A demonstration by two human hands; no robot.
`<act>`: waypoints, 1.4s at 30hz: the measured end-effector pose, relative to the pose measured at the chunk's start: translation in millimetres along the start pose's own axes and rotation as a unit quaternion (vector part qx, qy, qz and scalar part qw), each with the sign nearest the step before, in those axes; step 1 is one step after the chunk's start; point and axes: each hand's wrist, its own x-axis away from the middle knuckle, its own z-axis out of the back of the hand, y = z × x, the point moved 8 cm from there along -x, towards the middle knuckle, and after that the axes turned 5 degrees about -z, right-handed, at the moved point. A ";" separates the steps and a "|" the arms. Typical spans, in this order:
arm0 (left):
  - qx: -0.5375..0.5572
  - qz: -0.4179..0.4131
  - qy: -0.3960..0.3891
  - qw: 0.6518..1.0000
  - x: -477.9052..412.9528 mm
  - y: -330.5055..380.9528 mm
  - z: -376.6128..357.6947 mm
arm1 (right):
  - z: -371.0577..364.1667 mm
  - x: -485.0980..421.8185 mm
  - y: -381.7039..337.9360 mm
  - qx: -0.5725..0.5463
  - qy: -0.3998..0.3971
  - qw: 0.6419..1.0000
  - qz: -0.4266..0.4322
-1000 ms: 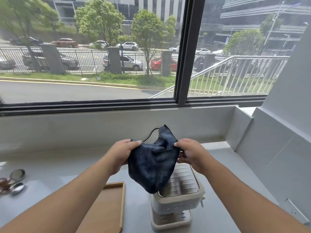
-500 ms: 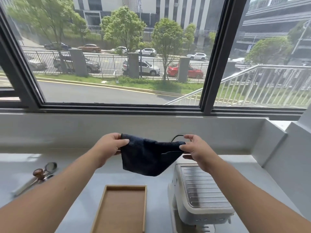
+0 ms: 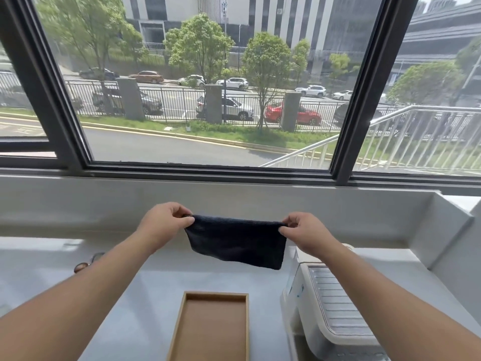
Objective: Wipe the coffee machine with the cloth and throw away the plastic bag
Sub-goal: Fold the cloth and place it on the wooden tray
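A dark blue ribbed cloth (image 3: 236, 242) hangs stretched flat between my two hands above the counter. My left hand (image 3: 164, 222) pinches its upper left corner and my right hand (image 3: 304, 234) pinches its upper right corner. The cream coffee machine (image 3: 335, 311) stands at the lower right on the counter, its ribbed top plate facing up, partly hidden by my right forearm. The cloth is held up and to the left of the machine, not touching it. No plastic bag shows clearly.
A wooden tray (image 3: 212, 328) lies on the white counter (image 3: 145, 287) just left of the machine. Metal coffee tools (image 3: 86, 263) peek out behind my left forearm. A raised ledge (image 3: 234, 201) and a big window run along the back; a wall closes the right side.
The cloth went from bunched over the machine to folded and pulled taut between both hands. My view has shifted left and up, so the machine now sits further to the right.
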 end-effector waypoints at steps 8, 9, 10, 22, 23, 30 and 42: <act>-0.108 0.008 -0.013 0.994 -0.5 -3.2 10.1 | -29.8 -5.0 -10.9 -0.187 -0.059 0.978 -0.070; -0.112 0.011 -0.015 0.993 -0.1 -2.9 9.3 | -34.3 -5.2 -12.6 -0.204 -0.059 0.974 -0.074; -0.118 0.011 -0.016 0.993 0.3 -1.8 8.1 | -38.6 -5.4 -14.3 -0.208 -0.057 0.973 -0.078; 0.119 0.089 -0.082 0.985 3.1 1.5 -42.4 | -91.9 -5.2 -61.5 -0.239 -0.111 0.963 -0.056; 0.143 0.096 -0.092 0.981 5.2 2.6 -47.4 | -96.0 -5.0 -66.2 -0.239 -0.117 0.963 -0.045; 0.236 0.112 -0.106 0.959 13.1 10.8 -67.9 | -118.9 -0.2 -89.8 -0.192 -0.146 0.970 0.012; 0.202 0.108 -0.073 0.971 17.1 -20.2 -61.2 | -140.3 -4.5 -79.3 -0.245 -0.127 0.961 -0.009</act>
